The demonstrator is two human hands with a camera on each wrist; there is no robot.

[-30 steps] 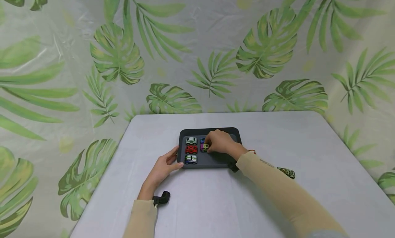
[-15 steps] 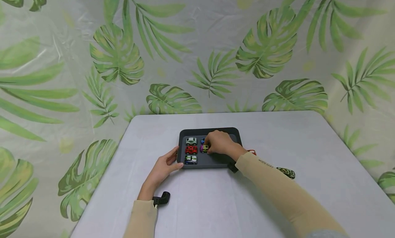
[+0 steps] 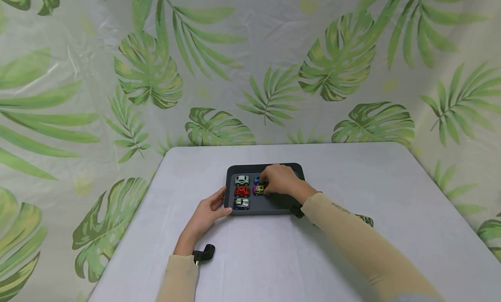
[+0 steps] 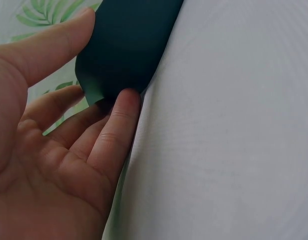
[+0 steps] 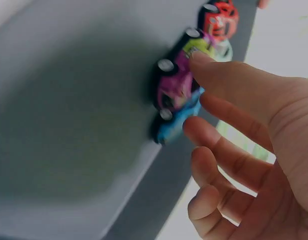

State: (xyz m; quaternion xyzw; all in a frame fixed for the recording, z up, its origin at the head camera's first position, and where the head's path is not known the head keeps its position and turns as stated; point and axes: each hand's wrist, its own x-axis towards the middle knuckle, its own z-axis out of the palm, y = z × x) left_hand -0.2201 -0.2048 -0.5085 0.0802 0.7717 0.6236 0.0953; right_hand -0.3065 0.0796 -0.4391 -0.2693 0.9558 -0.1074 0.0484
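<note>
A dark grey tray (image 3: pixel 270 210) lies on the table, holding several small toy cars. My left hand (image 3: pixel 207 210) holds its near left corner, with the thumb at the front and the fingers along the left wall. Inside the tray, my right hand (image 3: pixel 281 180) pinches a purple and yellow toy car (image 5: pixel 176 82) between thumb and index finger, the other fingers loosely curled. Just behind that car is a blue toy car (image 3: pixel 256 180), partly hidden by the hand. A pale green car (image 3: pixel 242 180), a red car (image 3: pixel 242 191) and a white striped car (image 3: pixel 241 203) form the left column.
A camouflage-patterned toy car (image 3: pixel 365 219) sits on the white-covered table (image 3: pixel 250 258) to the right, partly behind the right sleeve. Another red thing at the tray's right is almost hidden by the right forearm. A leaf-print curtain (image 3: pixel 270 67) hangs behind.
The purple and yellow car has shifted very slightly toward the tray's near side with my right hand at it. The right forearm covers more of the red thing. My left hand stays put.
</note>
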